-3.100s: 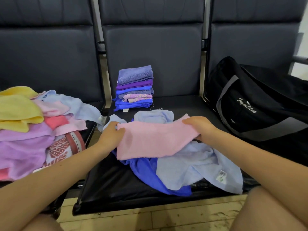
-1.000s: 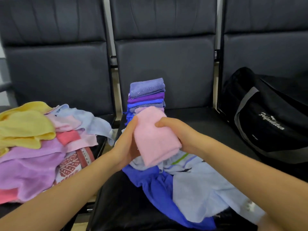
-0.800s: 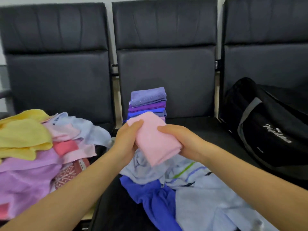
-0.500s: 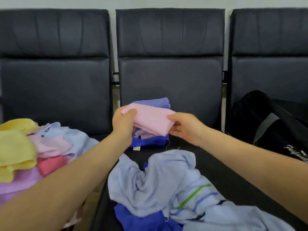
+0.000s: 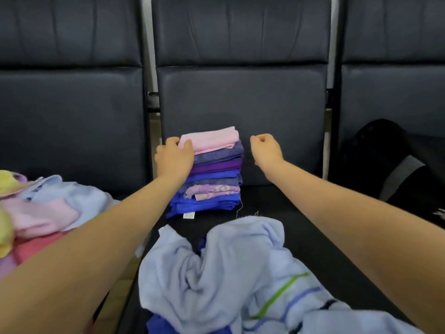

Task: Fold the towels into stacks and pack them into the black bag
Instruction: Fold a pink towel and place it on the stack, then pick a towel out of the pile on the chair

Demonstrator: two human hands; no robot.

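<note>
1. Both hands are stretched out to the stack of folded towels (image 5: 212, 174) at the back of the middle seat (image 5: 289, 213).
2. Contact is made by the left hand (image 5: 174, 159) at the stack's left edge, with the thumb and fingertips laid on the near left corner of the pink towel (image 5: 212, 139); whether that corner is pinched or only touched cannot be told.
3. Nothing is held by the right hand (image 5: 266, 148), which is kept loosely curled just to the right of the stack, clear of the cloth.
4. The pink towel is laid flat as the top layer, its long axis running left to right and its folded edge turned toward the viewer.
5. Half a second ago this towel was carried between both hands above the stack; it is now set down and has been released by the right hand.
6. Beneath it, purple, lilac and blue terry layers are piled, and a white label is seen at the bottom.
7. An unfolded pale blue towel (image 5: 216, 273) with green and blue stripes is crumpled on the seat's front.
8. More soft towels (image 5: 43, 213) in pink, yellow and blue are heaped on the left seat.
9. The black bag (image 5: 397, 165), with a grey band, is placed on the right seat.
</note>
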